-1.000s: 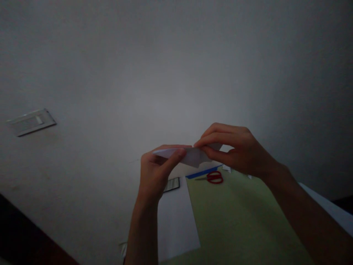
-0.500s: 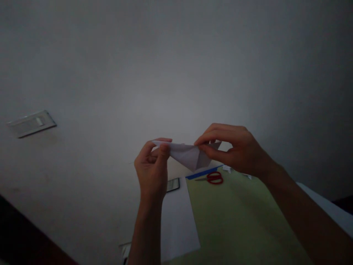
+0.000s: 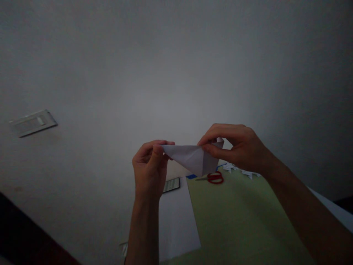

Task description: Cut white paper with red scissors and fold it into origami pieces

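Observation:
A folded piece of white paper [image 3: 190, 158] is held up between my two hands, its straight edge on top and its lower side coming down to a blunt point. My left hand [image 3: 150, 162] pinches the narrow left corner between thumb and fingers. On the other side, my right hand [image 3: 231, 143] grips the top edge right of the middle, thumb in front and fingertips behind. A small flap of the paper sticks up past the right fingers. Below the paper lie red-handled scissors [image 3: 215, 178].
A green mat [image 3: 234, 221] covers the table, with a white sheet [image 3: 178, 228] at its left. A phone-like dark-edged object [image 3: 171, 184] lies by the left wrist. Small cut white paper pieces [image 3: 248, 173] are at the back. A switch plate [image 3: 34, 123] is on the wall.
The folded paper has turned slightly and shows more of its right face, its lower point a little lower. My left hand has shifted slightly left; the right still pinches the top edge.

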Demonstrator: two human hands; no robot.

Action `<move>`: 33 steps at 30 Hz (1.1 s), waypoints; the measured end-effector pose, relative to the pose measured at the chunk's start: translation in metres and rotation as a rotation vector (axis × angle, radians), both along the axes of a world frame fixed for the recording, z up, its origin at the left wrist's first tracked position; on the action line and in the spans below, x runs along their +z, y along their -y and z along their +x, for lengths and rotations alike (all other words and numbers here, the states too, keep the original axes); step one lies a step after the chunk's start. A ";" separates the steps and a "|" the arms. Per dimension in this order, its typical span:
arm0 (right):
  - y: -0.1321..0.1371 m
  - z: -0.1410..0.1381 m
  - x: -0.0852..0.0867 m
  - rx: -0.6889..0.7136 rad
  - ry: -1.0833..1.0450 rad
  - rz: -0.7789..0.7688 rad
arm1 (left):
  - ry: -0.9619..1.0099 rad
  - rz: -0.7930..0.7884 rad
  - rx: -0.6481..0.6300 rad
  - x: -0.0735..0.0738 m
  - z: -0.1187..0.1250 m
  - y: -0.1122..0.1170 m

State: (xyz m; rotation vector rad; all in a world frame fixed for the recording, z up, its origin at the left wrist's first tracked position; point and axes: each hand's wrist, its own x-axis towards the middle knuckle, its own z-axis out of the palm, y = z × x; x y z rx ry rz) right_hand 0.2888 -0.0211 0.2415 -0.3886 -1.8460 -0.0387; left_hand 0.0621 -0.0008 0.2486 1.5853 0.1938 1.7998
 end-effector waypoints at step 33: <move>0.003 -0.004 0.004 -0.143 -0.006 0.100 | 0.053 0.039 0.204 0.001 0.004 0.003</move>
